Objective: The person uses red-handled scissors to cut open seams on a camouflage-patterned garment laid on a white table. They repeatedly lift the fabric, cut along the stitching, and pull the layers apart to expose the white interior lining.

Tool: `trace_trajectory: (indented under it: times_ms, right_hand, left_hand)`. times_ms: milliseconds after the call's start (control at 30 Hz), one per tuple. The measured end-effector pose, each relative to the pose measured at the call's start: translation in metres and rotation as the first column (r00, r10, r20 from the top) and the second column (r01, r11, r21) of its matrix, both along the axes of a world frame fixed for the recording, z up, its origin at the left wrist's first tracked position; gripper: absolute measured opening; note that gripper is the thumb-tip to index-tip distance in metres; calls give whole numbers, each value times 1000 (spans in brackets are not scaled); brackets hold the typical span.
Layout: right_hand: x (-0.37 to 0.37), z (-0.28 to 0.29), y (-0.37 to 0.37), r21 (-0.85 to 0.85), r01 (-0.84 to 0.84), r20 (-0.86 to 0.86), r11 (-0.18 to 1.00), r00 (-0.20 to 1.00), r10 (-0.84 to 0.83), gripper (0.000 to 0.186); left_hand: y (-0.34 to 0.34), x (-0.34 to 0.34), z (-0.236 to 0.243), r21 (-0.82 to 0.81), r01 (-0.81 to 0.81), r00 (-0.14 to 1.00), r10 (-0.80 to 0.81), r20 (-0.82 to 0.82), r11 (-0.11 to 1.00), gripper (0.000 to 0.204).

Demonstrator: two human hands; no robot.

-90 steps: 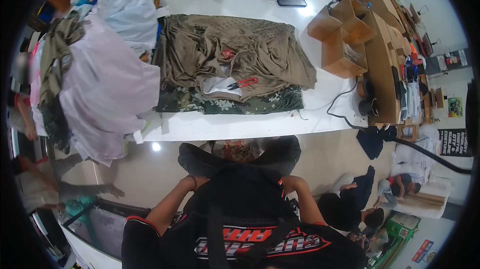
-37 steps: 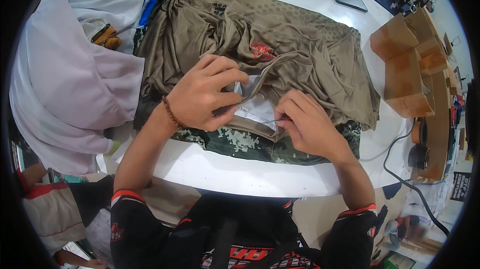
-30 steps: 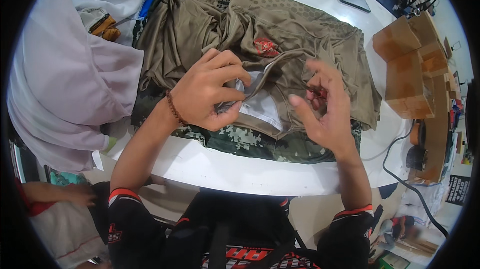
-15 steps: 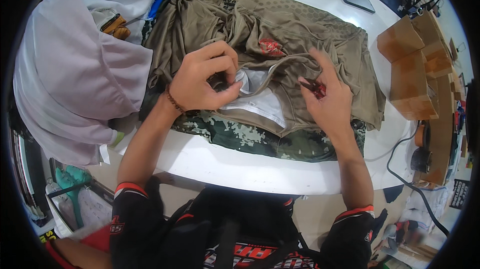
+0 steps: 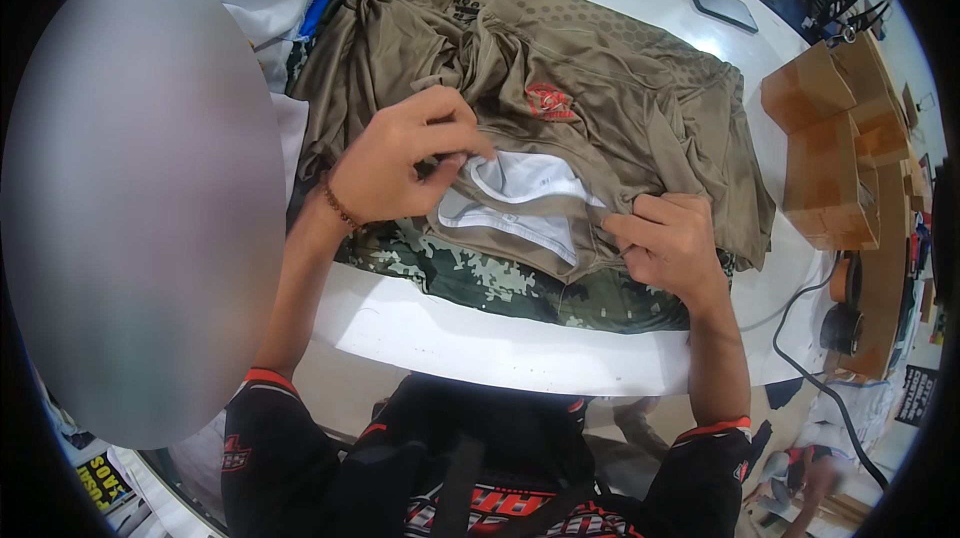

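My left hand is closed on the upper left of the neck opening of an olive-brown shirt with a red print, spread on the table. My right hand pinches the right side of that opening; whether the red snips are inside its curled fingers is hidden. White fabric shows within the neckline. A green camouflage garment lies underneath along the near edge.
Cardboard boxes, tape rolls and a black cable are at the right of the white table. A phone lies at the back. A blurred patch hides the left. A person is low at right.
My hands came up onto the shirt. Half a second ago my right hand held red snips with its index finger raised; now it has moved lower and pinches the neckline, snips out of sight.
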State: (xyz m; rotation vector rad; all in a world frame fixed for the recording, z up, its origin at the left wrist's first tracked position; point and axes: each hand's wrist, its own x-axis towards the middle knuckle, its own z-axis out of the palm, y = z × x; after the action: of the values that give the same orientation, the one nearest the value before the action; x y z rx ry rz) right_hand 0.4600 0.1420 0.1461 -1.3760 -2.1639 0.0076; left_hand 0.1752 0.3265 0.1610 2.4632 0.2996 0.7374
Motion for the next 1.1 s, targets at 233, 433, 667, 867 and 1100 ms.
trace_trajectory:
  times_ms: [233, 433, 667, 867, 1100]
  right_hand:
    - [2, 2, -5, -1, -44, -9, 999, 999, 43, 26]
    - [-12, -7, 7, 177, 150, -80, 973, 987, -137, 15]
    - [-20, -13, 6, -46, 441, -301, 896, 849, -434, 21]
    - [-18, -13, 14, -39, 454, -371, 890, 820, -435, 26]
    - [-25, -6, 0, -390, 352, -694, 851, 495, -523, 11]
  left_hand:
    - [-13, 9, 3, -167, -149, 988, 139, -74, 975, 28]
    - [-16, -3, 0, 61, -291, 957, 291, 1, 955, 17]
    - [-25, -5, -15, -31, -499, 866, 496, -65, 866, 11]
    - [-6, -20, -21, -647, -415, 859, 510, -46, 640, 17]
    - [-11, -17, -34, -976, 199, 853, 475, 217, 88, 20]
